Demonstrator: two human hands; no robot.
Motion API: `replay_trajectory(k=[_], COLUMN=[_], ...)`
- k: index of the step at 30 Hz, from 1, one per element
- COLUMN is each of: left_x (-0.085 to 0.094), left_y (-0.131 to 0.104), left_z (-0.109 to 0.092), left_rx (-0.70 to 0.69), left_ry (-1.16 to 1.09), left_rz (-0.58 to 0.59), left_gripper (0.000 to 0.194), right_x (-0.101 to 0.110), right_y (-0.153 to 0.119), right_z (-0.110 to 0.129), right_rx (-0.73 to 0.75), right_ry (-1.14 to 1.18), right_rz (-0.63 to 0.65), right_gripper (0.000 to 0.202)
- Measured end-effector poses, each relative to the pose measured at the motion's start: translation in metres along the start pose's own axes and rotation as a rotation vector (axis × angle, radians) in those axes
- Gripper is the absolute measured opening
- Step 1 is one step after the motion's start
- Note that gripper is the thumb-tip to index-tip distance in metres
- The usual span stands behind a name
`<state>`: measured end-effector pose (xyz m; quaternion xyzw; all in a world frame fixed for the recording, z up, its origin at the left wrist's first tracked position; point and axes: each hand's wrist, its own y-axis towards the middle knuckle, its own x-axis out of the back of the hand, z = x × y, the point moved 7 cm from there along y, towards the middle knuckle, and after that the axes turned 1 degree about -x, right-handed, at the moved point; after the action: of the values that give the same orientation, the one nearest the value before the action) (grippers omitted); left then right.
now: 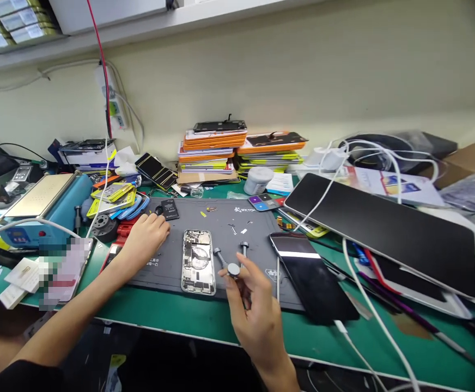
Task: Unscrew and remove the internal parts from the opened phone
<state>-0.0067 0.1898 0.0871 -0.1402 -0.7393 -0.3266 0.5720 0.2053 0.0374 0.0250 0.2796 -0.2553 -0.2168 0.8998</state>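
My right hand [257, 305] pinches a grey screwdriver by its round cap [233, 269], between thumb and forefinger, over the front edge of the mat. Just left of it, an opened phone [199, 262] lies on the dark grey mat [172, 272] with its inner parts showing. Two more grey screwdrivers [243, 247] show beside my right fingertips. My left hand [150, 234] rests at the mat's left part with its fingers curled; what they hold, if anything, is hidden. A black battery [169, 209] lies beside its fingertips. Small loose parts [233, 228] lie on the mat.
A dark-screened phone [315, 277] with a white cable lies at the right, near a large black tablet [384, 234]. Stacked orange boxes [213, 142] stand at the back. A blue machine [49, 218] and yellow packets [113, 197] are at the left.
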Motion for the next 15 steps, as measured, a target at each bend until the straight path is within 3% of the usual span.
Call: replay_trajectory(k=[4,5,6,7,9,11,15], left_x=[0.032,0.034,0.033,0.027,0.011,-0.007,-0.037], left_y=[-0.046,-0.062,-0.079,-0.093,-0.114,-0.122,-0.114], left_z=[-0.006,-0.01,-0.012,-0.015,-0.024,-0.032,-0.047], left_rx=[0.167,0.217,0.29,0.36,0.445,0.491,0.513], left_ry=[-0.15,-0.238,-0.52,-0.78,-1.095,-1.257,-1.364], left_rz=[-0.123,-0.137,-0.185,-0.209,-0.271,-0.31,-0.187], left_gripper=[0.022,0.024,0.021,0.02,0.022,0.027,0.039], right_x=[0.003,0.003,0.004,0.004,0.006,0.01,0.011], right_y=[-0.004,-0.003,-0.003,-0.002,-0.001,-0.001,-0.003], right_z=[-0.003,-0.003,-0.003,-0.002,0.002,0.005,0.003], right_rx=[0.005,0.009,0.016,0.03,0.072,0.107,0.112], right_ry=[0.013,0.006,0.0,0.0,0.003,-0.01,-0.098], right_rz=[-0.037,-0.039,-0.039,-0.035,-0.042,-0.069,-0.07], right_gripper=[0.054,0.056,0.058,0.06,0.066,0.07,0.063])
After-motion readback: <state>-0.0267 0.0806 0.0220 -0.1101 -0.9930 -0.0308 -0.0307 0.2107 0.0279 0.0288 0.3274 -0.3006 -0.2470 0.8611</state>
